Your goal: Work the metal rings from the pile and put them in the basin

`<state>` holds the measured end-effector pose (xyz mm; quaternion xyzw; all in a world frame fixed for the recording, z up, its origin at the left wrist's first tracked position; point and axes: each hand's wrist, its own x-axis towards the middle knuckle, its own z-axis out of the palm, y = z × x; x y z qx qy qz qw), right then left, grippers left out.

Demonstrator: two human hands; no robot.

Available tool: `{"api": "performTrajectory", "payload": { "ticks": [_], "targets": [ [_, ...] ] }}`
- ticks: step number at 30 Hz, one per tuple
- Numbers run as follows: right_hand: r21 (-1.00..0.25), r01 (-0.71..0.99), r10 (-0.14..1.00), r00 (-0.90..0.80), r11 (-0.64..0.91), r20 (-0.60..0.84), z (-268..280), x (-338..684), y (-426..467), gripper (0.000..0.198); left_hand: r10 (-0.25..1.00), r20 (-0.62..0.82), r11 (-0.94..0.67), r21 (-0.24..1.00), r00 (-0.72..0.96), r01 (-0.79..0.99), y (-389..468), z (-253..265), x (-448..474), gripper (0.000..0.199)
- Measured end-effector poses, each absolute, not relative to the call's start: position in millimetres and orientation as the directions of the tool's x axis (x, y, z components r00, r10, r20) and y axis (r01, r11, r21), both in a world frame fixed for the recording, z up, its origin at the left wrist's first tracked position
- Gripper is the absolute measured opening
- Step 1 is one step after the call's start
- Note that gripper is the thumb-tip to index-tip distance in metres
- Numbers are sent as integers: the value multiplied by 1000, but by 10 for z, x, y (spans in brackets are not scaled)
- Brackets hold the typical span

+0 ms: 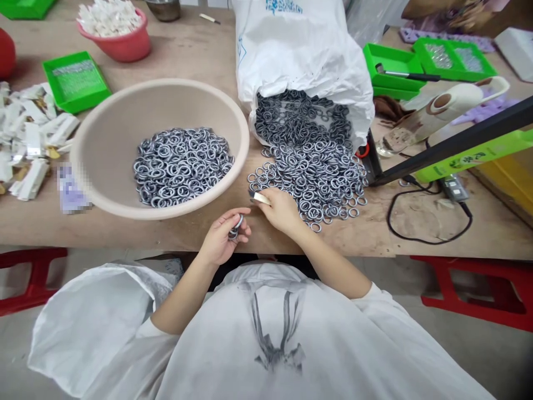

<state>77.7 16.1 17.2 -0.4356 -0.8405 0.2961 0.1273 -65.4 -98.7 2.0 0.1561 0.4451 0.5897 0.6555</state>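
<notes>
My left hand (222, 238) is curled around a few grey metal rings (235, 226), held between thumb and fingers above the table's front edge. In my right hand (282, 210) is a short tool with a pale flat handle and a dark end (261, 198); its exact kind is unclear. The dark end points left, above and to the right of my left fingers. Just beyond my right hand a heap of grey metal rings (316, 172) spills from a white sack (303, 50) lying on its side. To the left, a large beige basin (112, 111) contains many similar rings.
White pieces (33, 133) are piled at the far left, beside a green tray (77, 83). A pink bowl (129, 47) stands behind. On the right are a black bar (458, 141), a cable (391, 214) and a clear bottle (428, 119). Red stools (470, 289) flank the table below.
</notes>
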Motion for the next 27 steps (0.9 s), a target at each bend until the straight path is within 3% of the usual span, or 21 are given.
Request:
{"api": "performTrajectory", "payload": {
  "ticks": [2, 4, 7, 10, 13, 18, 21, 24, 27],
  "targets": [
    [-865, 428, 808, -588, 263, -45, 206, 867, 142, 22, 908, -412, 272, 723, -80, -635, -940, 37, -626, 32],
    [-985, 160, 777, -627, 57, -57, 242, 944, 93, 24, 908, -415, 289, 727, -63, -623, -887, 75, -564, 31],
    [-986, -58, 727, -682, -154, -73, 268, 1005, -3, 31, 911, -411, 338, 720, 20, -605, -819, 160, -438, 43],
    [-972, -95, 750, -654, -214, -101, 256, 1026, -77, 36, 892, -415, 430, 654, 179, -622, -788, 248, -326, 50],
    [-978, -98, 783, -616, -183, -85, 250, 1052, -120, 37, 879, -413, 458, 596, 237, -660, -784, 312, -239, 45],
    [-997, 20, 809, -583, -70, -69, 301, 1106, -143, 40, 899, -434, 362, 658, 61, -660, -782, 385, -132, 42],
    [-974, 173, 863, -504, 144, 38, 337, 1145, -137, 39, 901, -434, 325, 676, 0, -661, -773, 410, -112, 43],
    [-813, 353, 808, -544, 464, 225, 357, 1191, -158, 47, 902, -427, 280, 687, -61, -671, -767, 409, -111, 44],
    [-642, 451, 735, -619, 620, 275, 361, 1219, -197, 56, 893, -437, 260, 692, -104, -673, -764, 406, -101, 43]
  ]
}}
